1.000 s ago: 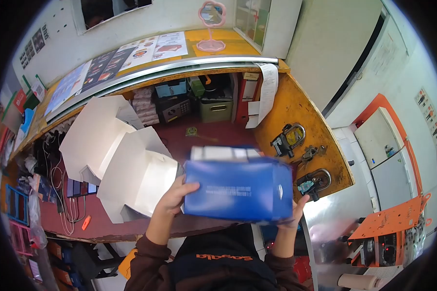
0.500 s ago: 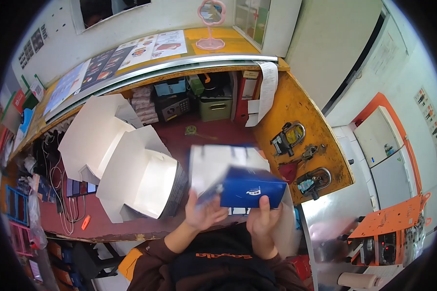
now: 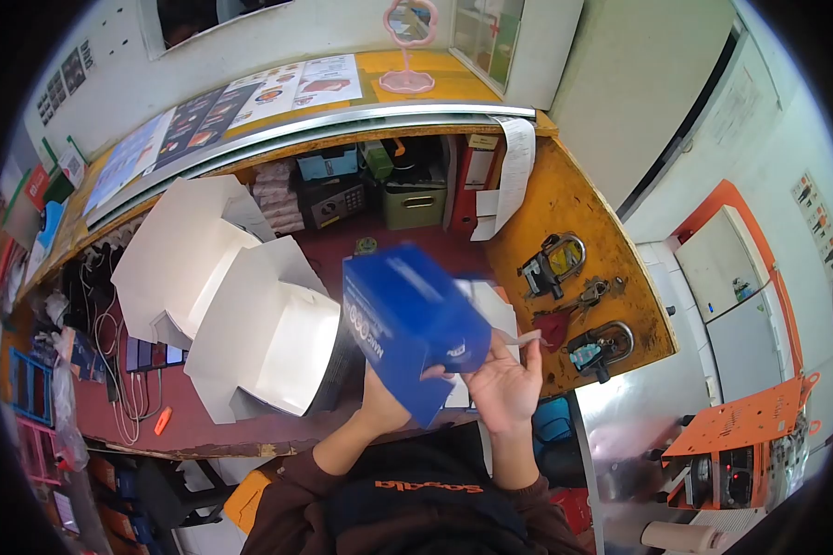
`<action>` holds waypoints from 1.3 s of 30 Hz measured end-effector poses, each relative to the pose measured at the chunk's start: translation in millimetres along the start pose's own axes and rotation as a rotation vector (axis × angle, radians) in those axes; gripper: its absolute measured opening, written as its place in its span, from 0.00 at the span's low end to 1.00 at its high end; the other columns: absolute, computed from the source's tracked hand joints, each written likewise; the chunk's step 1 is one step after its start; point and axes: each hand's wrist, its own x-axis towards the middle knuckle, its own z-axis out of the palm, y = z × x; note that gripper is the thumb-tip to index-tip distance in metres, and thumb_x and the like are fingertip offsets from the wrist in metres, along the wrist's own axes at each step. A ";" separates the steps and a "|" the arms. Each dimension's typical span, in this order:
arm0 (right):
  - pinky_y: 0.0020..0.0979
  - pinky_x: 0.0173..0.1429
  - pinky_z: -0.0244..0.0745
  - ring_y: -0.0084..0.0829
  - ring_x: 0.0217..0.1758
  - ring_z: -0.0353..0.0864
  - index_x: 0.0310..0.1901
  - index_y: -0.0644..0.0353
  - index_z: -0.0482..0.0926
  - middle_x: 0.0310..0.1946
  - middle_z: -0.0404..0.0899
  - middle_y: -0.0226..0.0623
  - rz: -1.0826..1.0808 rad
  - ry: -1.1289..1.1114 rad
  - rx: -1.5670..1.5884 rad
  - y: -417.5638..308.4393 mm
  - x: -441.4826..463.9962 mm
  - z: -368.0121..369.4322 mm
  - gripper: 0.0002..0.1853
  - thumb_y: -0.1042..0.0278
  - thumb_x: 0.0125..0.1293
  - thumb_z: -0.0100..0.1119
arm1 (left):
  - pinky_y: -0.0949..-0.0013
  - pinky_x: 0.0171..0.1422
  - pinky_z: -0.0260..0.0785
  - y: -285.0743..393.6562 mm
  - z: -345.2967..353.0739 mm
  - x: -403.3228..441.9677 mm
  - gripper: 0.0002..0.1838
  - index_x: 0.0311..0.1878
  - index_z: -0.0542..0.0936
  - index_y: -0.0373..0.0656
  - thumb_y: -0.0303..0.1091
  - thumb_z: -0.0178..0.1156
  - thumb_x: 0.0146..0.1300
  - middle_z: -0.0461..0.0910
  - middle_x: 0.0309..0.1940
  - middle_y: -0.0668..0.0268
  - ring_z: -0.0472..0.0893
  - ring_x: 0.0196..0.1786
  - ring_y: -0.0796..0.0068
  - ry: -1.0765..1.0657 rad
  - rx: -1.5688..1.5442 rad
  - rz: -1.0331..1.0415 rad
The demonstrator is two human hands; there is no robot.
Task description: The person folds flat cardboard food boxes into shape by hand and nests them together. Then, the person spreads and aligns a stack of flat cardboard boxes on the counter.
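A blue cardboard box (image 3: 412, 301) with white lettering is tilted in front of me, slightly blurred, above the desk. My left hand (image 3: 384, 402) grips its lower left side, most of the fingers hidden behind a hanging blue flap. At the lower right corner of the box is my right hand (image 3: 511, 384), palm up, thumb and fingers apart; some fingertips meet the box edge. Left of the box stand two open white cartons, the nearer carton (image 3: 292, 347) and the farther carton (image 3: 180, 268), flaps spread. Behind the blue box, pale cardboard (image 3: 492, 303) partly shows.
Padlocks (image 3: 553, 264) and keys (image 3: 594, 294) lie on the wooden side panel. A green bin (image 3: 414, 207) and a small safe (image 3: 335, 205) stand under the shelf. An orange cutter (image 3: 163, 421) and white cables (image 3: 125, 398) lie at the left.
The blue box has turned over, its pale open side giving way to a printed blue face. My right hand has opened out, its thumb leaving the front of the box.
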 end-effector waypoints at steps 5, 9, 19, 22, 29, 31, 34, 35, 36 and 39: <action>0.35 0.60 0.55 0.32 0.53 0.67 0.55 0.62 0.66 0.50 0.71 0.38 0.066 0.018 0.116 24.2 -0.4 1.8 0.37 0.35 0.63 0.25 | 0.68 0.36 0.77 -15.5 -5.6 0.2 0.16 0.48 0.64 0.25 0.17 0.52 0.56 0.75 0.37 0.52 0.80 0.35 0.65 0.022 0.052 0.014; 0.33 0.56 0.58 0.29 0.49 0.70 0.53 0.59 0.67 0.47 0.73 0.35 0.125 0.148 0.063 29.6 1.8 2.9 0.31 0.39 0.64 0.31 | 0.68 0.40 0.70 3.9 2.4 2.9 0.12 0.41 0.74 0.33 0.24 0.60 0.52 0.77 0.34 0.60 0.78 0.35 0.70 0.227 -0.100 -0.080; 0.24 0.43 0.67 0.19 0.39 0.72 0.39 0.63 0.72 0.39 0.75 0.31 -0.773 0.336 -1.131 32.7 -5.2 -23.3 0.09 0.79 0.56 0.58 | 0.72 0.42 0.74 -24.8 3.2 -2.1 0.16 0.52 0.63 0.32 0.23 0.49 0.61 0.75 0.41 0.56 0.80 0.39 0.67 0.070 -0.108 0.018; 0.27 0.45 0.65 0.22 0.41 0.71 0.45 0.58 0.69 0.38 0.73 0.30 -0.622 0.271 -0.449 62.4 3.7 13.3 0.13 0.71 0.58 0.58 | 0.71 0.45 0.72 -23.6 28.5 -5.8 0.15 0.51 0.65 0.33 0.22 0.50 0.61 0.75 0.42 0.58 0.79 0.41 0.69 0.183 -0.307 -0.003; 0.23 0.40 0.64 0.17 0.30 0.67 0.44 0.51 0.71 0.32 0.73 0.22 -0.018 0.089 -0.176 42.4 12.5 0.4 0.10 0.62 0.61 0.54 | 0.72 0.48 0.68 -26.6 10.3 1.4 0.14 0.50 0.67 0.33 0.22 0.49 0.60 0.75 0.41 0.59 0.76 0.44 0.72 -0.032 -0.268 -0.162; 0.22 0.38 0.64 0.16 0.29 0.67 0.40 0.51 0.73 0.28 0.72 0.21 -0.061 0.145 -0.150 46.9 13.8 10.0 0.07 0.65 0.61 0.55 | 0.76 0.36 0.66 -43.2 20.0 -1.8 0.10 0.46 0.70 0.40 0.31 0.51 0.62 0.75 0.37 0.65 0.74 0.36 0.81 0.146 -0.183 -0.051; 0.21 0.36 0.64 0.15 0.28 0.66 0.39 0.51 0.73 0.28 0.72 0.20 -0.122 0.139 -0.101 42.8 15.4 -0.4 0.07 0.72 0.60 0.55 | 0.74 0.41 0.67 -58.1 9.3 -2.9 0.11 0.45 0.72 0.41 0.35 0.48 0.64 0.75 0.40 0.66 0.75 0.39 0.79 0.069 -0.341 -0.188; 0.20 0.34 0.64 0.15 0.28 0.66 0.42 0.51 0.72 0.31 0.72 0.20 -0.135 0.073 -0.079 38.9 17.6 -11.2 0.10 0.76 0.59 0.54 | 0.74 0.41 0.67 -44.1 5.8 1.7 0.11 0.45 0.72 0.41 0.35 0.48 0.64 0.75 0.40 0.66 0.75 0.39 0.79 0.071 -0.341 -0.186; 0.22 0.38 0.68 0.18 0.32 0.70 0.44 0.54 0.72 0.33 0.74 0.26 -0.164 -0.010 -0.073 34.5 19.8 -24.7 0.13 0.80 0.58 0.54 | 0.73 0.43 0.66 -26.8 1.9 6.0 0.12 0.45 0.73 0.41 0.36 0.48 0.64 0.75 0.40 0.66 0.75 0.40 0.78 0.154 -0.879 -0.399; 0.26 0.48 0.70 0.24 0.39 0.74 0.46 0.58 0.71 0.38 0.75 0.32 -0.479 0.300 -0.363 42.2 21.9 -1.3 0.14 0.80 0.57 0.54 | 0.76 0.43 0.66 -7.7 -3.0 9.0 0.12 0.45 0.75 0.39 0.36 0.51 0.62 0.77 0.39 0.66 0.75 0.40 0.78 0.262 -1.447 -0.622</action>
